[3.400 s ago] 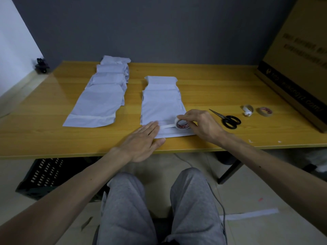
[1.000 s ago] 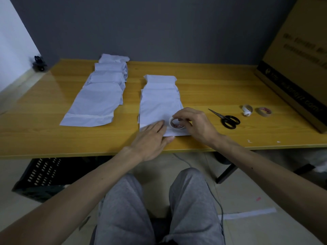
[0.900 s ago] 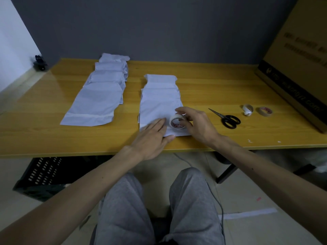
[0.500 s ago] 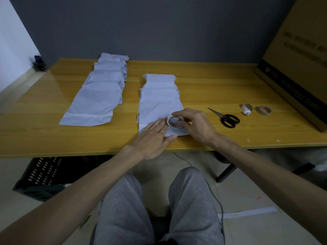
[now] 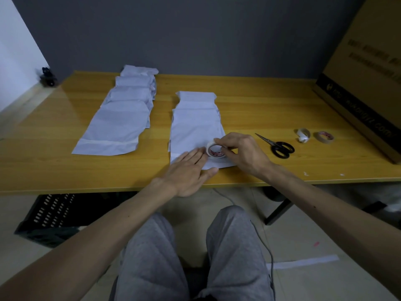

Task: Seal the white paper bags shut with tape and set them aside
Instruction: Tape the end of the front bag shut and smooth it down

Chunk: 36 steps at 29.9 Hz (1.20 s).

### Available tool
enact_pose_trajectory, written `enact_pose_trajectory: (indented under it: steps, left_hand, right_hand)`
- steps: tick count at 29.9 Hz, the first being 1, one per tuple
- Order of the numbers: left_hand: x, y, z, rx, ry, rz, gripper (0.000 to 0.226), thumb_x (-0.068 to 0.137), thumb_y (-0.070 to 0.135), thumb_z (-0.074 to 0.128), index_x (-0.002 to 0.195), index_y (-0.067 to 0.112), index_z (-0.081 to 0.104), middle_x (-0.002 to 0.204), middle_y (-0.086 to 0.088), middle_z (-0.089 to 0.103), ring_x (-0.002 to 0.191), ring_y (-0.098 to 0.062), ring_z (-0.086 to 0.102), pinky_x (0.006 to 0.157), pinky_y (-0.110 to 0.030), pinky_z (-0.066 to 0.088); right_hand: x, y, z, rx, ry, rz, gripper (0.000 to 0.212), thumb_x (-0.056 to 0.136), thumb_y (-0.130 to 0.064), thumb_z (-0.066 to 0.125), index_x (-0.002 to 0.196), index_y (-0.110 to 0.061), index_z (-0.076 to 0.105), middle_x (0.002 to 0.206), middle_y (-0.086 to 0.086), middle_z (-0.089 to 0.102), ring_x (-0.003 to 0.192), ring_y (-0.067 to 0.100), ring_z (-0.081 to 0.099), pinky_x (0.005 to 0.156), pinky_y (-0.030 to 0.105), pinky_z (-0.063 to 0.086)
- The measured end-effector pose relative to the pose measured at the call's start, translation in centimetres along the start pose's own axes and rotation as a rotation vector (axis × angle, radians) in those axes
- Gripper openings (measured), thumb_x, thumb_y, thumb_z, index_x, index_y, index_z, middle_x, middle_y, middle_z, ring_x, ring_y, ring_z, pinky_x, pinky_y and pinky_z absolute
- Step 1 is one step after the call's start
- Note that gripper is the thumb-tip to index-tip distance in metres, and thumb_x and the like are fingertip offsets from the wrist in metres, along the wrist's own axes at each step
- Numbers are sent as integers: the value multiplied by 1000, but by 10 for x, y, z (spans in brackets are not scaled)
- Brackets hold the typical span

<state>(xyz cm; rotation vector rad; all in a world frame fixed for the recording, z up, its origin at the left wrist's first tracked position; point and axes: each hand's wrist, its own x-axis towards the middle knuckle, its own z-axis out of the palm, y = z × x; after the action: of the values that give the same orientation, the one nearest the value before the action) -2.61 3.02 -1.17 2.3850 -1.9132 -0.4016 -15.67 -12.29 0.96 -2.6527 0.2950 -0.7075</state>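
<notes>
A row of overlapping white paper bags (image 5: 196, 124) lies in the middle of the wooden table (image 5: 271, 109). My right hand (image 5: 243, 152) grips a roll of white tape (image 5: 214, 150) standing on the near end of the front bag. Flat on that same end, just left of the roll, my left hand (image 5: 187, 170) presses down with straight fingers. A second row of white bags (image 5: 121, 118) lies to the left, with a tape strip across its front bag.
Black-handled scissors (image 5: 276, 146) lie right of my right hand. Beyond them sit a small white roll (image 5: 303, 135) and a brown tape roll (image 5: 324, 137). A big cardboard box (image 5: 368, 79) fills the right end. A black crate (image 5: 50, 216) stands under the table.
My right hand has brought the tape roll leftward across the bag's near end, from its right edge up to my left fingertips. My left hand has stayed flat on the bag.
</notes>
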Motion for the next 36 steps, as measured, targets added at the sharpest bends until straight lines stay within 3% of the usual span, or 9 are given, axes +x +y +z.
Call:
enact_pose_trajectory:
  steps: [6, 10, 15, 25, 36]
  left_hand:
    - [-1, 2, -2, 16, -7, -2, 73, 95, 61, 7, 153, 18, -3, 161, 4, -7, 146, -7, -10, 120, -32, -4]
    - [0, 1, -1, 17, -16, -8, 72, 95, 60, 6, 154, 19, -3, 161, 4, -8, 146, -6, -11, 121, -33, -3]
    - [-1, 2, -2, 24, -17, -10, 72, 96, 60, 7, 154, 17, -1, 161, 3, -8, 146, -7, -11, 120, -33, -3]
    - [0, 3, -1, 19, -27, -12, 73, 96, 60, 8, 154, 18, -2, 161, 5, -12, 146, -6, -13, 120, -32, -3]
    - [0, 2, 0, 10, -24, -4, 72, 97, 59, 10, 154, 17, -3, 161, 5, -12, 146, -6, -12, 120, -31, -3]
  right_hand:
    - [0, 1, -7, -59, -36, -19, 30, 88, 2, 62, 116, -5, 68, 103, 8, 69, 86, 19, 64, 76, 21, 47]
    - [-1, 2, -11, -90, -55, -11, 31, 89, 0, 61, 118, -7, 67, 104, 8, 68, 86, 22, 65, 75, 37, 53]
    - [-4, 5, -17, -101, -70, -1, 30, 90, 0, 58, 117, -8, 68, 106, 8, 68, 87, 24, 65, 73, 43, 53]
    - [-13, 12, -27, -136, -97, 10, 29, 91, -4, 58, 117, -11, 68, 108, 6, 68, 88, 23, 65, 72, 44, 54]
    - [-21, 15, -39, -210, -142, -4, 31, 89, 2, 59, 115, -11, 69, 107, 8, 67, 88, 25, 65, 71, 32, 51]
